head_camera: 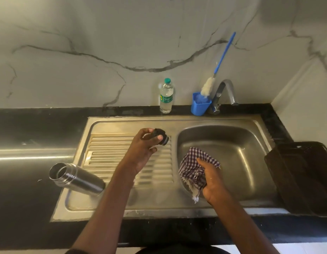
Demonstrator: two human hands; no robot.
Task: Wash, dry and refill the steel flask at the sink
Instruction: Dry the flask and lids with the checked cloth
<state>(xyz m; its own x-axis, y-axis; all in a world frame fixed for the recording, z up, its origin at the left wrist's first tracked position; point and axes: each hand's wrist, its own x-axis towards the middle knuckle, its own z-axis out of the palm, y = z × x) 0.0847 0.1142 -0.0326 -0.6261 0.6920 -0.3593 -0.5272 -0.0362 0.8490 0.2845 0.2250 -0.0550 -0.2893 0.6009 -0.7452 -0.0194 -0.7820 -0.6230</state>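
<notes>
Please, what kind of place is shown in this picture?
Most likely a home kitchen counter: a stainless steel sink with ribbed drainboard set in a black stone countertop, a curved chrome tap, and a marble-patterned white wall behind.

The fingers [155, 139] hide much of the black cap [160, 134] (its edges blurred).

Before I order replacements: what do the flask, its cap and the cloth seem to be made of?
Flask: brushed steel, by its ringed metallic sheen.
Cap, in the left hand: apparently matte black plastic; partly hidden.
Cloth, bunched in the right hand: woven checked fabric with a frayed fringe, possibly cotton.
</notes>
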